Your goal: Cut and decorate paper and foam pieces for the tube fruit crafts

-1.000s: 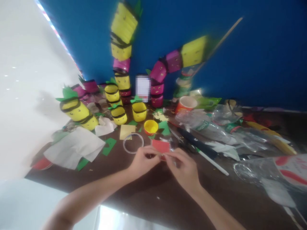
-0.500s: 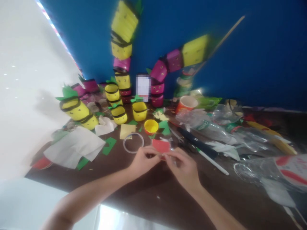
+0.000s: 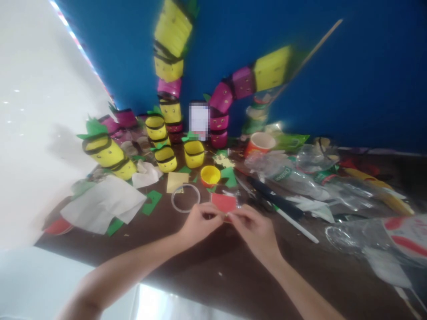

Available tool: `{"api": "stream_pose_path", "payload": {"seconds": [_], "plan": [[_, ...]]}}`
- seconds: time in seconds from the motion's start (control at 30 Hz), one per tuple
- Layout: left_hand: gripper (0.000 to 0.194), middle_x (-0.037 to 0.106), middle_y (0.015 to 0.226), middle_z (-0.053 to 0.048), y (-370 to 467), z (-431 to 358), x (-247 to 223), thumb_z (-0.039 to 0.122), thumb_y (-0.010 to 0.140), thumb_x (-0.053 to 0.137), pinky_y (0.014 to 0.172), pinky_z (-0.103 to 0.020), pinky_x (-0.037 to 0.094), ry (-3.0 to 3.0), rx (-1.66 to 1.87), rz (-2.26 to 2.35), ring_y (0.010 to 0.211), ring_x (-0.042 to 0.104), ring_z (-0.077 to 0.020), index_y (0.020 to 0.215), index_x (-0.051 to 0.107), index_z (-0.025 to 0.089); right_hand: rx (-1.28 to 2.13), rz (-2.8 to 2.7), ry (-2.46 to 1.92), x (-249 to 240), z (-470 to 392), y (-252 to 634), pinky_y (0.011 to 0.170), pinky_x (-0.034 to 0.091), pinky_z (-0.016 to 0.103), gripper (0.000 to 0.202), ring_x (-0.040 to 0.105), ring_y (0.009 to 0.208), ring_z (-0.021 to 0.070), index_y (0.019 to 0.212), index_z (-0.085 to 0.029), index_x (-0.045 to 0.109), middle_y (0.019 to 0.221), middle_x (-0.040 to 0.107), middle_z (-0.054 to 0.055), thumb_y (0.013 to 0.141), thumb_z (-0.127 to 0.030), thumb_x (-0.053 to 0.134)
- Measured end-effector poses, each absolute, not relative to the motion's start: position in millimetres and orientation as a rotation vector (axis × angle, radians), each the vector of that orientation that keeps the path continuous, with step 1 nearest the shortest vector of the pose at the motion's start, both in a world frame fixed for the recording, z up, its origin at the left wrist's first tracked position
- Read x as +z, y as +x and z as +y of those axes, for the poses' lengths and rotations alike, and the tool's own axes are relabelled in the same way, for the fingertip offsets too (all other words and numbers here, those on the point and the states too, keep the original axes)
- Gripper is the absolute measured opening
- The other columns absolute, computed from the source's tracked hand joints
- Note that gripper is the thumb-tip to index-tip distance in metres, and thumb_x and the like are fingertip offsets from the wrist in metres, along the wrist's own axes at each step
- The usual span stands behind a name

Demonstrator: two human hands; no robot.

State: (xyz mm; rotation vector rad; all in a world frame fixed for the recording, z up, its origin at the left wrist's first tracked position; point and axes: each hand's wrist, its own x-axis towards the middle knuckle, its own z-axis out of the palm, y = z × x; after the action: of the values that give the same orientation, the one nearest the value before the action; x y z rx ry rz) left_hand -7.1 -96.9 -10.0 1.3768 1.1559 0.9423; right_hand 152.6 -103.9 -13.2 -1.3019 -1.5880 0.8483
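Note:
Fingertips pinched together, my left hand (image 3: pixel 202 226) meets my right hand (image 3: pixel 258 231) over the dark table. Whatever lies between the fingers is too small and blurred to name. Right beyond the fingertips is a red square piece (image 3: pixel 224 202), perhaps paper or foam; I cannot tell whether the fingers touch its near edge. To the left of it lies a pale tape ring (image 3: pixel 173 202). A small yellow cup (image 3: pixel 210 183) with an orange-red base stands behind the red piece, beside green scraps (image 3: pixel 228 177) and a yellow sheet (image 3: pixel 176 182).
Yellow pineapple-like cups (image 3: pixel 194 155) with faces and taller purple-and-yellow stacks (image 3: pixel 171 109) stand at the back. White sheets (image 3: pixel 103 204) lie left. On the right are scissors (image 3: pixel 247 189), a black-and-white stick-like tool (image 3: pixel 296 224), clear plastic bottles (image 3: pixel 290 178) and a paper cup (image 3: pixel 262 142).
My right hand's fingers have shifted very slightly at the pinch. My left hand and the things on the table look the same.

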Motion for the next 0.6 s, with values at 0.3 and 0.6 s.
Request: {"api": "stream_pose_path", "payload": {"seconds": [0.3,0.6], "plan": [[0.015,0.064,0.067,-0.005,-7.3,-96.4,-12.8,0.022,0.073,0.059,0.062,-0.023,0.045,1.392,0.951,1.132,0.067,0.057,-0.0141,0.068,0.072,0.015,0.795,-1.618,-1.254,-14.4,-104.6,153.3,0.051,0.045,0.023,0.010,0.056,0.060,0.0141,0.069,-0.019,0.066,0.067,0.059,0.003,0.074,-0.027,0.062],[0.015,0.065,0.068,-0.005,-7.2,-97.1,-11.1,0.018,0.072,0.057,0.065,-0.024,0.045,1.398,0.952,1.143,0.069,0.058,-0.0145,0.067,0.071,0.015,0.707,-1.698,-1.249,-11.3,-105.1,152.4,0.050,0.044,0.023,0.007,0.055,0.059,0.0136,0.069,-0.020,0.065,0.065,0.058,0.001,0.073,-0.023,0.061]]}}
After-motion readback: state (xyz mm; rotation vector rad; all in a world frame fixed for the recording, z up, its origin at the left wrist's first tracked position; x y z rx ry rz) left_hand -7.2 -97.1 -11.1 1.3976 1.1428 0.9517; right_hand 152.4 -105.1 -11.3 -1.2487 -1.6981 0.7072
